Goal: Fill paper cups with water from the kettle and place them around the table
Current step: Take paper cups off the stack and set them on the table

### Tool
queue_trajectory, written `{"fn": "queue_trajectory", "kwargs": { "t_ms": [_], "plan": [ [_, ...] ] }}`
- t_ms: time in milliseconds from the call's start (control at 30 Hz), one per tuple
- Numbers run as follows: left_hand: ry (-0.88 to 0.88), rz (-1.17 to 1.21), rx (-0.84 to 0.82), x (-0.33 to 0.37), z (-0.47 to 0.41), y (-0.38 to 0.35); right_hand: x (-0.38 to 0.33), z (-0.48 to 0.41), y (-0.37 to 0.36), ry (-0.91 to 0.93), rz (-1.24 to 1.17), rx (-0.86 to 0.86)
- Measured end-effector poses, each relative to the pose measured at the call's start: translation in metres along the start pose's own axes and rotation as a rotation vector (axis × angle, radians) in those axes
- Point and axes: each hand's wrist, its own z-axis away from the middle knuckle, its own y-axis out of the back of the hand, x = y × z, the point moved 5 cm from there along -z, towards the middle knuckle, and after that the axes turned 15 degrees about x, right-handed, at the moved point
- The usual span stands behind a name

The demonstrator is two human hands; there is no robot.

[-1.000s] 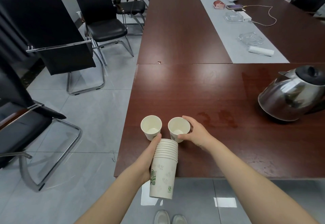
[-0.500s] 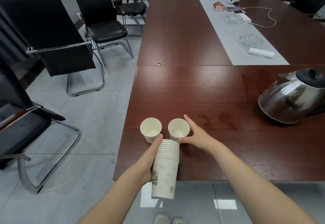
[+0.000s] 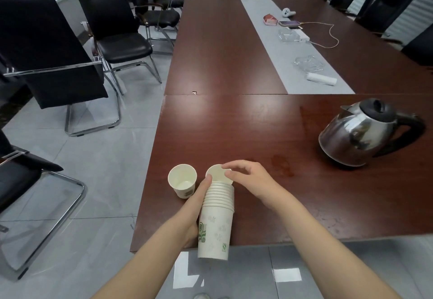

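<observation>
My left hand [image 3: 193, 214] grips a tall stack of white paper cups [image 3: 216, 223] with green print, tilted over the table's near edge. One single paper cup [image 3: 182, 182] stands upright on the dark wooden table [image 3: 234, 130], just left of the stack. Right at the stack's top shows another white cup mouth [image 3: 216, 173]; my right hand [image 3: 248, 179] pinches its rim with curled fingers. Whether that cup stands on the table or tops the stack is hidden. A steel kettle [image 3: 358, 137] with a black lid and handle stands far to the right.
Black office chairs [image 3: 121, 40] line the table's left side over a grey tiled floor. Along the pale centre strip lie glass ashtrays [image 3: 309, 63], a rolled white cloth [image 3: 322, 79], phones on a cable [image 3: 289, 24] and small red boxes. Wet marks [image 3: 281, 162] sit near the kettle.
My right hand left the side of the right-hand cup and rose to pinch a cup rim from above. The stack shifted up so its top overlaps that cup.
</observation>
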Motion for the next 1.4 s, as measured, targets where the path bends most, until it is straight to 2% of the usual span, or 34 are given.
{"fn": "queue_trajectory", "kwargs": {
  "t_ms": [267, 533, 1133, 1267, 1400],
  "plan": [
    [-0.040, -0.055, 0.008, 0.008, 0.006, -0.022, 0.001, 0.012, 0.011, -0.096, -0.037, -0.087],
    [-0.072, -0.195, -0.015, 0.004, 0.001, -0.027, 0.002, 0.014, 0.024, -0.108, -0.053, -0.015],
    [0.071, -0.088, -0.084, -0.002, -0.001, -0.053, 0.008, 0.009, 0.040, -0.129, -0.040, 0.148],
    [0.113, -0.149, -0.094, -0.008, -0.001, -0.055, 0.011, 0.005, 0.052, -0.152, -0.069, 0.255],
    [0.096, -0.189, -0.097, -0.011, -0.002, -0.054, 0.023, 0.002, 0.055, -0.288, -0.050, 0.146]
  ]
}}
